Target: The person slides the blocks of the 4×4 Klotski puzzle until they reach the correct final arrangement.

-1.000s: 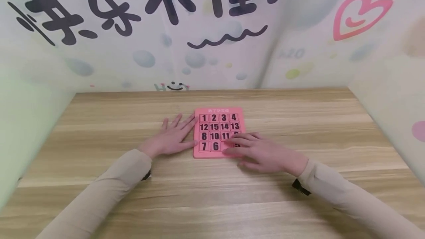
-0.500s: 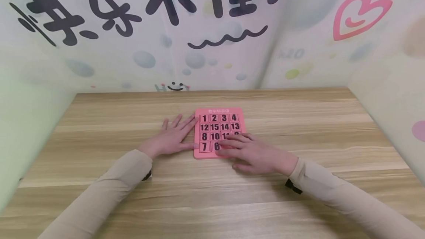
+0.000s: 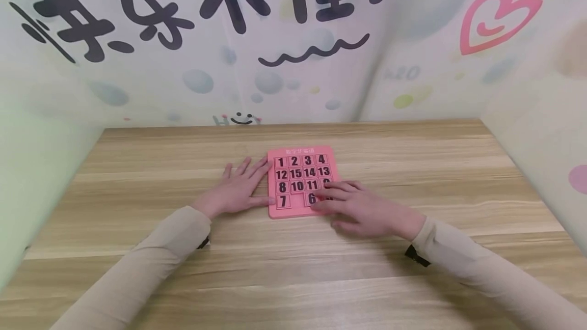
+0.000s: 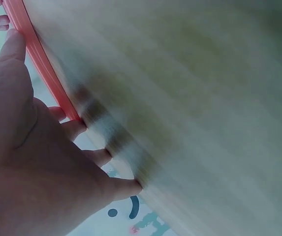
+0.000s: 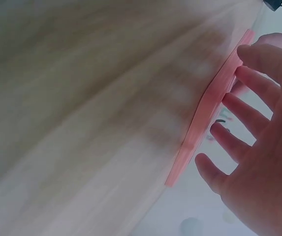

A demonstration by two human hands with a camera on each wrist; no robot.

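A pink number slide puzzle [image 3: 296, 201] lies flat on the table, its rows of black-numbered tiles facing up. In the bottom row a gap shows between the 7 tile [image 3: 283, 201] and the 6 tile [image 3: 312, 198]. My left hand [image 3: 236, 192] lies spread on the table, with thumb and a fingertip against the puzzle's left edge. Over the lower right corner my right hand [image 3: 362, 210] reaches with extended fingers, a fingertip at the 6 tile. It hides the tiles at the right end of the two lower rows.
The puzzle sits toward the back of a wood-grain table [image 3: 293, 274]. A printed white wall [image 3: 293, 95] with dark lettering rises behind the table's far edge. Side walls stand at left [image 3: 41, 157] and right [image 3: 536, 106].
My right hand moved left, then back to the right. The 6 tile has slid one place right, leaving the gap on its left. The puzzle has turned slightly; my left hand stays put.
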